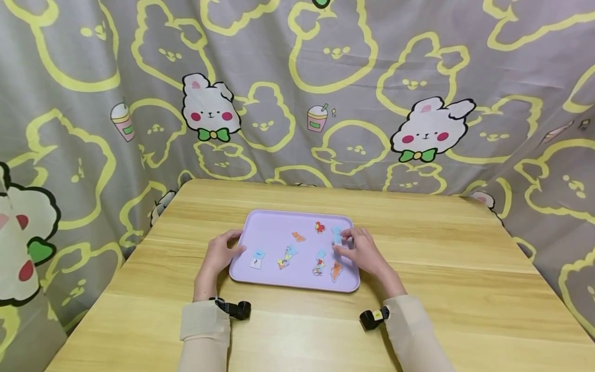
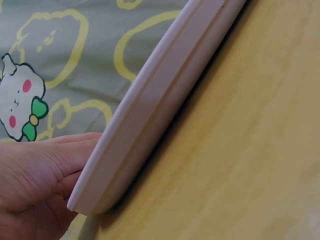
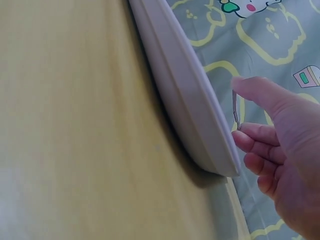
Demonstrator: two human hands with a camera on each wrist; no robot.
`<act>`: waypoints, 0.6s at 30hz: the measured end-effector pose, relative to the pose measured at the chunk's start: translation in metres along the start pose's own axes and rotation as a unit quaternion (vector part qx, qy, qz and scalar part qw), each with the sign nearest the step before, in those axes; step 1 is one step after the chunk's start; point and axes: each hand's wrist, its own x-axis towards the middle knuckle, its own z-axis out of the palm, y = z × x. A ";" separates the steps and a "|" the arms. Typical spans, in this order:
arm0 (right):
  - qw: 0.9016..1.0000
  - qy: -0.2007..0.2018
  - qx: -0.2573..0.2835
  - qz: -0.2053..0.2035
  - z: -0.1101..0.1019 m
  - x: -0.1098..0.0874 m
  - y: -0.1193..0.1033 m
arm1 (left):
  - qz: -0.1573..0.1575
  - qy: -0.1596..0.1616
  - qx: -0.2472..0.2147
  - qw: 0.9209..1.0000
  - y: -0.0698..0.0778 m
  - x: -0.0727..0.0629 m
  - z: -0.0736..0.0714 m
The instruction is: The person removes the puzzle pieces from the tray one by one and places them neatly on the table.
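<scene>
A lilac tray (image 1: 269,222) lies on the wooden table and bears several small flat printed puzzle pieces. My left hand (image 1: 224,253) rests at its left rim, thumb and forefinger touching the edge. At the right end, my right hand (image 1: 364,250) pinches a light blue puzzle piece (image 1: 337,234) between thumb and fingers; in the right wrist view this piece (image 3: 235,107) shows edge-on. Close by are a red piece (image 1: 319,227), an orange piece (image 1: 337,270) and a blue-and-red cluster (image 1: 319,263). The tray wall (image 2: 135,115) hides my left fingertips in the left wrist view.
Farther left on the tray are an orange piece (image 1: 298,236), a blue-and-yellow cluster (image 1: 286,257) and a blue-and-white piece (image 1: 257,259). A patterned curtain (image 1: 279,103) hangs behind the wooden table (image 1: 297,330). Each wrist wears a black camera.
</scene>
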 end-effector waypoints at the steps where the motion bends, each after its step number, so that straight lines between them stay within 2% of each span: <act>1: 1.000 0.002 0.004 0.001 0.000 0.000 0.000 | 0.000 0.000 0.000 1.000 0.000 0.000 0.000; 18: 0.998 0.050 0.042 0.006 -0.001 0.000 0.007 | -0.008 -0.007 -0.014 1.000 0.000 -0.001 0.000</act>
